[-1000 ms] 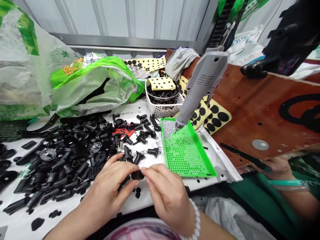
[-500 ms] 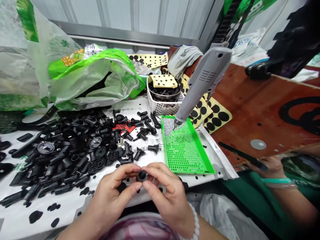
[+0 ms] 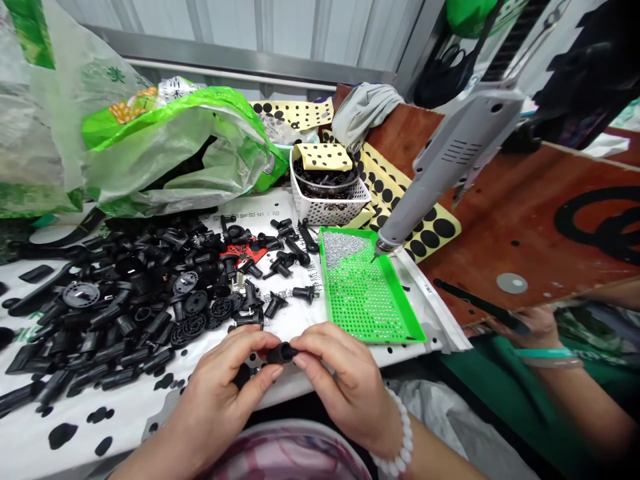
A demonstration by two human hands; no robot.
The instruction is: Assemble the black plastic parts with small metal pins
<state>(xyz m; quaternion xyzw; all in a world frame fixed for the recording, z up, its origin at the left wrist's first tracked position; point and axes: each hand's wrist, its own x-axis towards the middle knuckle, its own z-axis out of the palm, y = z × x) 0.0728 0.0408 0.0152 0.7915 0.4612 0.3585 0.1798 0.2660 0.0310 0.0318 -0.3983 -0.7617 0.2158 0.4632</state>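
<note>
My left hand [image 3: 227,383] is closed, its thumb and fingers pinching a small hollow black plastic part [image 3: 281,352]. From the other side, my right hand [image 3: 345,383], with a white bead bracelet at its wrist, has thumb and fingertips closed on the same part's right end. Fingers cover much of the part, so its full shape is hidden. A large heap of black plastic parts [image 3: 125,320] lies on the white-covered table to the left. Beyond my right hand is a green perforated tray [image 3: 370,313] with silvery screws [image 3: 343,248] at its far end.
A grey electric screwdriver [image 3: 450,160] hangs tip-down over the tray's right edge. Behind are a white basket [image 3: 325,212] of black parts, dotted sticker sheets [image 3: 430,227] and plastic bags [image 3: 175,153]. At right, another person's hand [image 3: 537,330] is beside a reddish-brown board [image 3: 490,247].
The screwdriver has swung right, from over the screws to the tray's right edge. The black part has turned between my fingers, its opening less toward me. My view has shifted slightly.
</note>
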